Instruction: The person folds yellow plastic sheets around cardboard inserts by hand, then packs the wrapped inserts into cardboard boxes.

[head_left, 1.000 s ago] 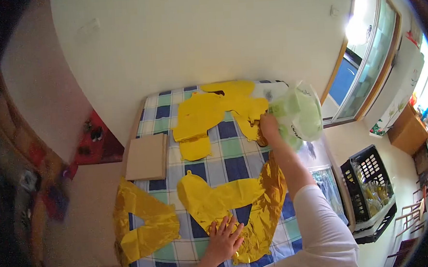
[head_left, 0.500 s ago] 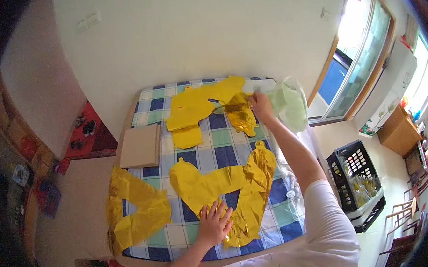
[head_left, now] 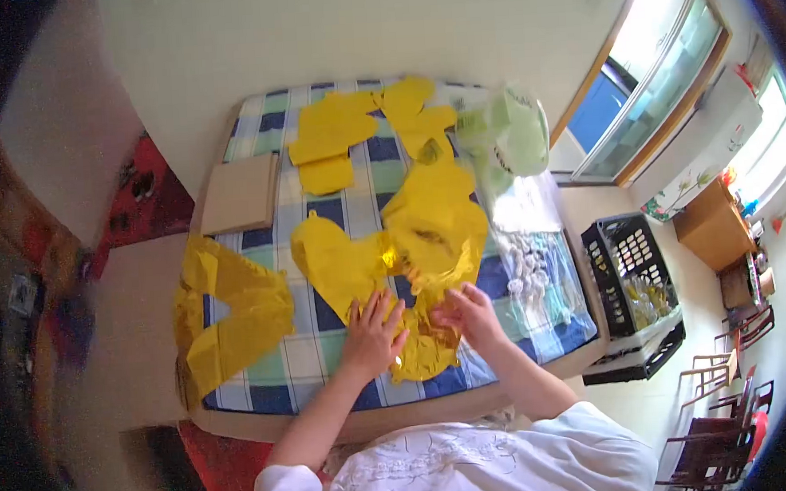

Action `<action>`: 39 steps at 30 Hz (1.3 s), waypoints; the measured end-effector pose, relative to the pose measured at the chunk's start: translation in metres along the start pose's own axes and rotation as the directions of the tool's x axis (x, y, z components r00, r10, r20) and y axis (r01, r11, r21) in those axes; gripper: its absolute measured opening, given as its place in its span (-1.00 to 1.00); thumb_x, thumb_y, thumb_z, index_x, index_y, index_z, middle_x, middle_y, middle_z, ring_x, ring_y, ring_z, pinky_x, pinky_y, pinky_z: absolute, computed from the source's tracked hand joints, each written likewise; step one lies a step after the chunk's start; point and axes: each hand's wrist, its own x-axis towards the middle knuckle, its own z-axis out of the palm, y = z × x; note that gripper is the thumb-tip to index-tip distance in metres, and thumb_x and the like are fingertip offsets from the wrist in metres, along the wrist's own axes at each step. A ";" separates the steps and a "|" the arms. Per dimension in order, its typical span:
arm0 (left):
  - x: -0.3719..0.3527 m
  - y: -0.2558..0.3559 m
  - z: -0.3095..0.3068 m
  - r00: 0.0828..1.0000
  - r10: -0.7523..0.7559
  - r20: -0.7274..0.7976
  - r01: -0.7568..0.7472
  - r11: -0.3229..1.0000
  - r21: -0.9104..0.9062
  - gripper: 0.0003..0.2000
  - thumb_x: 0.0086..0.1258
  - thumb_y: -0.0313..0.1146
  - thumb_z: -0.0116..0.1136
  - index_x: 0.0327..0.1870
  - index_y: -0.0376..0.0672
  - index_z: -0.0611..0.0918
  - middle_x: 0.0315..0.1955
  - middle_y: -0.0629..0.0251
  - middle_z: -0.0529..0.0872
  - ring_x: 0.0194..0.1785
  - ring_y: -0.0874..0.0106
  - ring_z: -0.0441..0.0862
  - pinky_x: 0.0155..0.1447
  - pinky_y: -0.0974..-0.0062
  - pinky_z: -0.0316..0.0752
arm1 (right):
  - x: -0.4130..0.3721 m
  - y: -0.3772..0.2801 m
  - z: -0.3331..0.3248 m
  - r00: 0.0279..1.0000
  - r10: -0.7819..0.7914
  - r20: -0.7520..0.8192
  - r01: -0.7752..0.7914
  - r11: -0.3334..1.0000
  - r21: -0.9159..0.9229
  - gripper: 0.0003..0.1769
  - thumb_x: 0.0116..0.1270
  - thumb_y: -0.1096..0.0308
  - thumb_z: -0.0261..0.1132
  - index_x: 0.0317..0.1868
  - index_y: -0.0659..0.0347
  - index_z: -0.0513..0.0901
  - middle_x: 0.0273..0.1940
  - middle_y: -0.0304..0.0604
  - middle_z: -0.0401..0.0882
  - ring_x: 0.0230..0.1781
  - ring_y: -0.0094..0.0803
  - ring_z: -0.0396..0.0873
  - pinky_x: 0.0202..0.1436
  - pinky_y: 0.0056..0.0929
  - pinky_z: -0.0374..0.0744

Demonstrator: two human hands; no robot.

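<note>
Flat gold foil pieces lie on a checked cloth (head_left: 271, 292). My left hand (head_left: 373, 335) rests with spread fingers on the lower part of the middle foil piece (head_left: 331, 253). Just right of it, my right hand (head_left: 470, 317) has bent fingers at that foil's lower right; whether they pinch it is hidden by blur. Another gold sheet (head_left: 431, 199) overlaps the middle piece above my right hand. A separate gold foil piece (head_left: 238, 342) lies at the left, and more foil (head_left: 334, 129) is near the far edge.
A brown cardboard piece (head_left: 239, 193) lies at the left. Green-white plastic bags (head_left: 516, 132) and clear plastic with small white items (head_left: 527, 265) are on the right. A black crate (head_left: 608, 270) stands on the floor, near a doorway and wooden chairs (head_left: 710, 367).
My right hand has come back from the far foil to beside my left hand. A gold sheet now overlaps the middle piece. The view has tilted, and things appear higher.
</note>
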 end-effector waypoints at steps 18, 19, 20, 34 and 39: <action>-0.010 0.007 -0.015 0.979 -0.183 -0.093 0.194 0.971 0.136 -0.61 0.10 -0.35 0.28 -0.05 -0.23 0.48 0.07 0.06 0.45 0.22 0.10 0.36 0.31 -0.16 0.14 | -0.104 -0.009 0.014 0.575 0.688 0.444 -0.145 0.619 -0.772 -0.71 0.45 0.22 0.18 0.01 0.24 0.60 -0.25 -0.17 0.69 -0.28 -0.35 0.69 -0.20 -0.43 0.64; -0.015 0.013 -0.015 0.979 -0.180 -0.096 0.193 0.970 0.150 -0.61 0.10 -0.35 0.28 -0.05 -0.21 0.49 0.06 0.08 0.46 0.22 0.11 0.37 0.30 -0.17 0.14 | -0.093 0.000 0.003 0.657 0.230 0.718 0.630 0.355 -0.690 -0.71 0.35 0.28 0.27 0.02 0.21 0.59 -0.21 -0.17 0.68 -0.16 -0.36 0.67 -0.12 -0.39 0.60; -0.020 0.018 -0.014 0.979 -0.177 -0.097 0.191 0.968 0.165 -0.62 0.09 -0.35 0.28 -0.05 -0.20 0.50 0.05 0.09 0.47 0.21 0.13 0.38 0.30 -0.17 0.14 | -0.075 0.003 -0.004 0.766 0.096 0.636 0.532 0.461 -0.710 -0.69 0.30 0.31 0.29 0.03 0.21 0.59 -0.17 -0.12 0.66 -0.10 -0.31 0.65 -0.07 -0.35 0.59; 0.076 -0.065 -0.007 0.811 -0.585 0.009 0.524 0.719 -0.457 -0.60 0.30 -0.32 0.14 0.13 -0.28 0.47 -0.08 -0.07 0.62 0.11 0.02 0.52 0.15 0.27 0.43 | 0.055 0.030 0.025 0.703 -0.377 0.603 0.516 -0.314 -0.797 -0.52 0.41 0.17 0.06 0.30 0.09 0.39 0.37 0.03 0.28 0.43 -0.05 0.17 0.44 0.11 0.12; 0.176 -0.108 0.012 0.709 -0.509 0.488 0.668 0.262 -0.697 -0.39 0.29 -0.19 0.24 0.35 -0.17 0.35 0.25 -0.05 0.46 0.33 0.19 0.39 0.27 0.38 0.34 | 0.059 0.035 0.020 0.676 -0.398 0.620 0.524 -0.331 -0.784 -0.52 0.43 0.15 0.04 0.30 0.08 0.40 0.37 0.01 0.28 0.42 -0.04 0.18 0.44 0.11 0.12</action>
